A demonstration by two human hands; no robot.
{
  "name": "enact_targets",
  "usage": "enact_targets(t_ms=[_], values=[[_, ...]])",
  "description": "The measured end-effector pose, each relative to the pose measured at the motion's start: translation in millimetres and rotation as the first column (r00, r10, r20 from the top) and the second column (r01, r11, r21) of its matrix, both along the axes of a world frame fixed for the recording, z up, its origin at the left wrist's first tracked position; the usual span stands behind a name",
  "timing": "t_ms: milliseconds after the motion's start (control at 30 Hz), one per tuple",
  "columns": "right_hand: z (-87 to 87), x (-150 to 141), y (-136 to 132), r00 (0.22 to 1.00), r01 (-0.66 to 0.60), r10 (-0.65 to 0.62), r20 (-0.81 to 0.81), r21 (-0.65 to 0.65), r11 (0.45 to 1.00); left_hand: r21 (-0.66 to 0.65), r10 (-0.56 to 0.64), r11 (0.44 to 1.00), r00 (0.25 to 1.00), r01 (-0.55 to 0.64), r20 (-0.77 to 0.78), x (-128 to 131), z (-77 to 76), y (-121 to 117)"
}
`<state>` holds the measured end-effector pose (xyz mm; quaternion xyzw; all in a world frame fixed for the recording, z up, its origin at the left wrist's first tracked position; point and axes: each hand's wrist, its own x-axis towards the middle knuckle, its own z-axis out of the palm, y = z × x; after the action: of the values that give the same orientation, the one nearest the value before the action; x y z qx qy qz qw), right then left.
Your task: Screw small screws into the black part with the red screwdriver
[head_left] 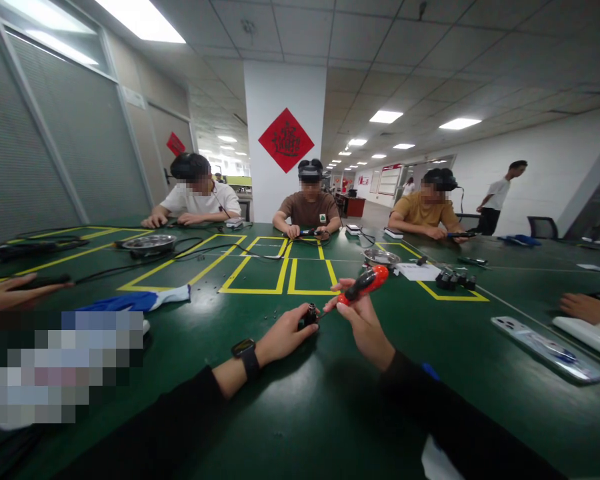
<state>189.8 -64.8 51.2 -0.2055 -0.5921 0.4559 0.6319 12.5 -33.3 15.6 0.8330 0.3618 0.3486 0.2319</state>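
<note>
My left hand (287, 331), with a watch on its wrist, grips a small black cylindrical part (311, 315) that has a metallic top. The part stands upright just above the green table. My right hand (365, 327) is closed around a screwdriver (364, 285) with a red and black handle. Its thin shaft slants down to the left, and the tip meets the side of the black part or lies very close to it; the exact contact is too small to tell. Several tiny dark pieces (275, 315) lie on the table left of the part.
Yellow tape rectangles (253, 291) mark the green table (290, 427). A blue and white glove (145, 299) lies left, a phone (545, 350) right. Farther off are metal bowls (381, 257), black parts (455, 279) and cables. Co-workers sit opposite; other people's hands (23, 293) reach in at both sides.
</note>
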Motion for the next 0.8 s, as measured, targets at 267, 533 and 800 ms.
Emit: enact_targets(t_ms=[267,533,800], values=[[-2.2,2.7,5.1,0.982,0.138,-0.147,0.121,0.074,0.988,-0.014,-0.014,1.000,1.000,0.014,0.011,0.1,-1.8,2.0],[-7.9,2.7,8.7,0.996,0.039,-0.036,0.076,-0.034,0.999,-0.014,-0.026,1.000,1.000,0.026,-0.006,0.2,0.2,1.0],[-4.8,6.0,0.2,0.852,0.325,-0.389,0.351,0.228,0.918,-0.025,-0.028,0.999,0.999,0.027,-0.030,-0.9,-0.7,2.7]])
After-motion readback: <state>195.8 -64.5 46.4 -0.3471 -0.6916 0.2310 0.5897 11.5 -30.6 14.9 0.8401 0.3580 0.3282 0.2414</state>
